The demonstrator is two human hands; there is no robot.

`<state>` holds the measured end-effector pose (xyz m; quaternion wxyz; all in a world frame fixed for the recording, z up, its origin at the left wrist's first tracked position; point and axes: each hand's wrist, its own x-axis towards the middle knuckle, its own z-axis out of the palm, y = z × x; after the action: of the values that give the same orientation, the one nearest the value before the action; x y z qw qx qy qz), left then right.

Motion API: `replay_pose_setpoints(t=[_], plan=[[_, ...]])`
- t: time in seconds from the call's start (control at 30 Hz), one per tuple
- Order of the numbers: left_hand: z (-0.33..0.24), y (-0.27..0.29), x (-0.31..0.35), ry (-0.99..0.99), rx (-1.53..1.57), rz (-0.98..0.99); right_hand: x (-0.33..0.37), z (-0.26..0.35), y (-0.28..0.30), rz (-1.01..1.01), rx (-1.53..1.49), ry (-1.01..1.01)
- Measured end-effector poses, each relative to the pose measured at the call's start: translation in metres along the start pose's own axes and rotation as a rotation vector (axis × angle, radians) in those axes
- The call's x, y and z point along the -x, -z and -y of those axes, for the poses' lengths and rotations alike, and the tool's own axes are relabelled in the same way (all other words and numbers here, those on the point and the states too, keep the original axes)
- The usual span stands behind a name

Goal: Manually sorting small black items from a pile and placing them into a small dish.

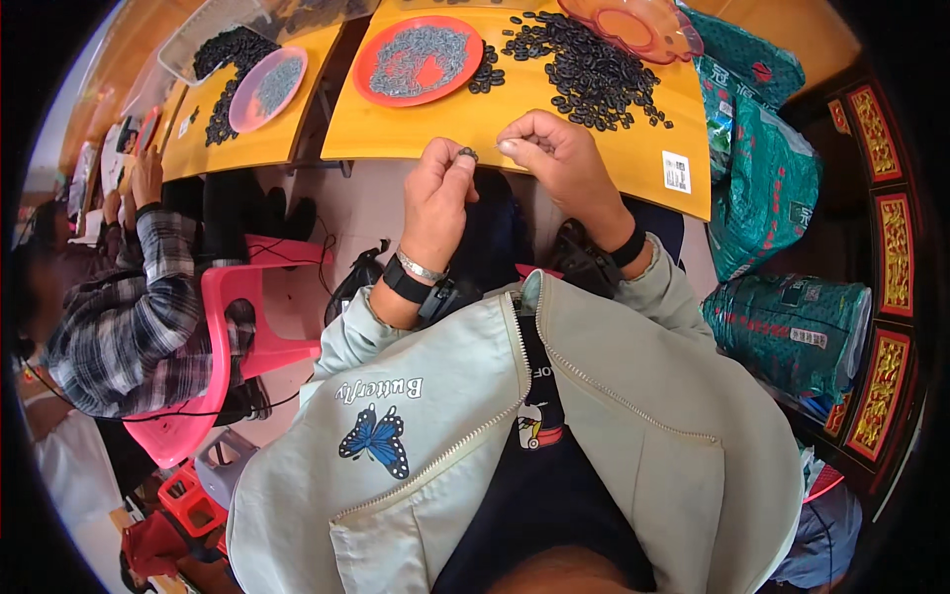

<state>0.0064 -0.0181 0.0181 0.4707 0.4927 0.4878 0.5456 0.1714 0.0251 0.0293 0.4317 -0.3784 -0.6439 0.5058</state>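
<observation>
My left hand (pixel 437 193) is closed in front of the table's near edge, pinching a small black oval part (pixel 469 154) between thumb and forefinger. To its right, my right hand (pixel 564 163) has thumb and forefinger pressed together; whatever lies between those tips is too small to make out. The two hands are a little apart. Beyond them a red plate (pixel 366 84) carries many small silvery metal pieces (pixel 421 54). Right of the plate a loose heap of black oval parts (pixel 594 84) is spread over the yellow table (pixel 396 134), with a smaller cluster (pixel 486 74) against the plate's rim.
An orange scalloped bowl (pixel 648 30) stands at the back right. Green woven sacks (pixel 762 188) crowd the right side. On the left, a second table holds a pink plate (pixel 242 104) and black parts. A person in a plaid shirt (pixel 129 327) sits on a pink chair (pixel 213 327).
</observation>
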Motion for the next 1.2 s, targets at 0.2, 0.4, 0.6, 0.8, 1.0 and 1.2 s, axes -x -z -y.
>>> replay_pose_setpoints(t=[0.2, 0.4, 0.6, 0.8, 1.0, 1.2], plan=[[0.0, 0.001, 0.002, -0.043, -0.107, 0.033, 0.002, 0.001, 0.0, 0.024, 0.177, 0.076], [0.002, -0.001, 0.002, -0.057, -0.121, 0.044, 0.003, 0.004, -0.001, 0.038, 0.253, 0.149], [0.002, -0.001, 0.002, -0.059, -0.165, 0.052, 0.004, 0.003, -0.002, 0.06, 0.266, 0.13], [0.004, 0.0, 0.001, -0.052, -0.162, 0.076, 0.003, 0.001, -0.003, 0.053, 0.25, 0.107], [0.006, 0.001, 0.0, -0.049, -0.173, 0.083, 0.002, -0.004, -0.004, 0.06, 0.279, 0.12], [0.01, 0.001, -0.002, -0.051, -0.198, 0.081, 0.001, -0.003, -0.003, 0.05, 0.303, 0.125]])
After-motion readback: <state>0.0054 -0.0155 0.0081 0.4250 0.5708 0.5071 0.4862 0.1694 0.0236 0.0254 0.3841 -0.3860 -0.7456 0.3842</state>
